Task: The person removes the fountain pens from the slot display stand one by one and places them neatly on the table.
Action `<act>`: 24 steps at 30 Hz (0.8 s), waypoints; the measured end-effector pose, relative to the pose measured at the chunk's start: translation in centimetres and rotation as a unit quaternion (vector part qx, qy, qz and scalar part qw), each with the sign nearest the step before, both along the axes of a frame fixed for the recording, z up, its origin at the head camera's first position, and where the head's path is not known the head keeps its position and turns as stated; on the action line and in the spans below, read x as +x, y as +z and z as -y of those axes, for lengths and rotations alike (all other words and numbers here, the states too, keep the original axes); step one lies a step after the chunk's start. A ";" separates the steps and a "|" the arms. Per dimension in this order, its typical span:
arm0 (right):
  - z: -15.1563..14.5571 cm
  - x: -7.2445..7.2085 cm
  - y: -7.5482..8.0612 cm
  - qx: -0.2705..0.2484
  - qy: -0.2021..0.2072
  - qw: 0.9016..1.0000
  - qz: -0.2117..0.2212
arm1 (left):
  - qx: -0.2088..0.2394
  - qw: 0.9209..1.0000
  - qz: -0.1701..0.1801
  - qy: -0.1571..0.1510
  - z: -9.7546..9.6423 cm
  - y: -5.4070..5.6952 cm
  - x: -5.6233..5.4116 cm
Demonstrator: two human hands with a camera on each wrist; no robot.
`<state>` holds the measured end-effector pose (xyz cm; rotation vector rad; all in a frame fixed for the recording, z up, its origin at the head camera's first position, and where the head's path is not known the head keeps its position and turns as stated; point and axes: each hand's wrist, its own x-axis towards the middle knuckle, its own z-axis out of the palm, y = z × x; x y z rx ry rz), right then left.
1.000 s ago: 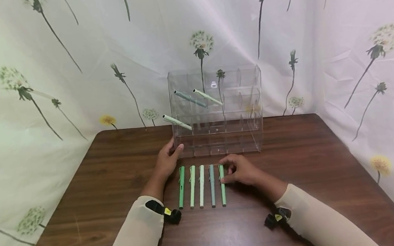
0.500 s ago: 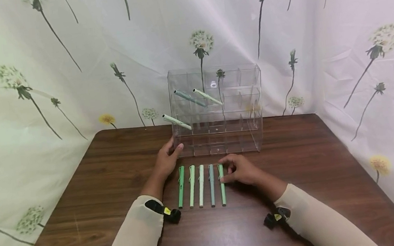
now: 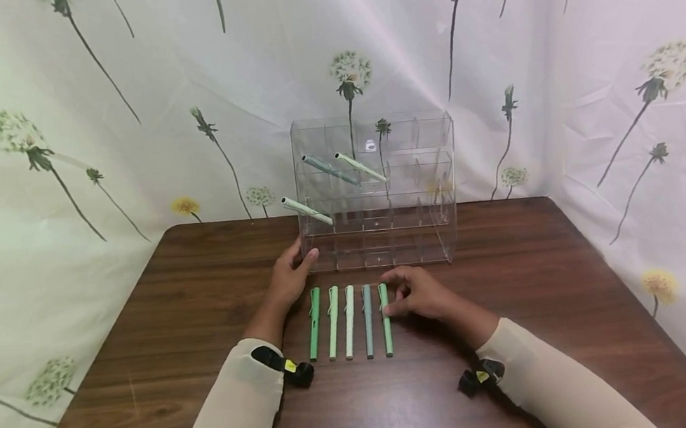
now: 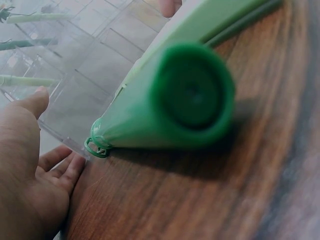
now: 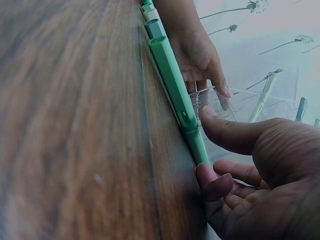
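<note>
My left hand (image 3: 289,276) holds the lower left corner of a clear plastic organizer (image 3: 411,255), thumb over its front edge and fingers along its side. Five-slot rows are not all distinct, but several compartments show. In front of it, several capped pens lie side by side: a dark green pen (image 3: 314,327), a light green pen (image 3: 333,324), a pale mint pen (image 3: 350,322), a grey-blue pen (image 3: 369,324) and a mid-green pen (image 3: 388,336). My right hand (image 3: 422,295) is at the mid-green pen's right side, fingertips touching its clip end, thumb close by its cap.
Leaning in the organizer's left compartments are a grey-blue pen (image 3: 330,169), a pale green pen (image 3: 360,167) and, lower, a whitish pen (image 3: 307,211). A brown wooden table (image 3: 142,350) bears everything. Behind it hangs a dandelion-print curtain (image 3: 261,54).
The hands, pens and organizer keep their places. Only the head view has shifted very slightly.
</note>
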<state>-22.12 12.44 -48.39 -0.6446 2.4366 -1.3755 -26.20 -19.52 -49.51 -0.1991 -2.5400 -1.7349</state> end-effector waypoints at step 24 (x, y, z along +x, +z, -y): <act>-0.9 -0.7 4.6 0.029 -0.087 0.996 0.015 | -0.003 1.000 0.011 0.003 0.0 0.0 0.1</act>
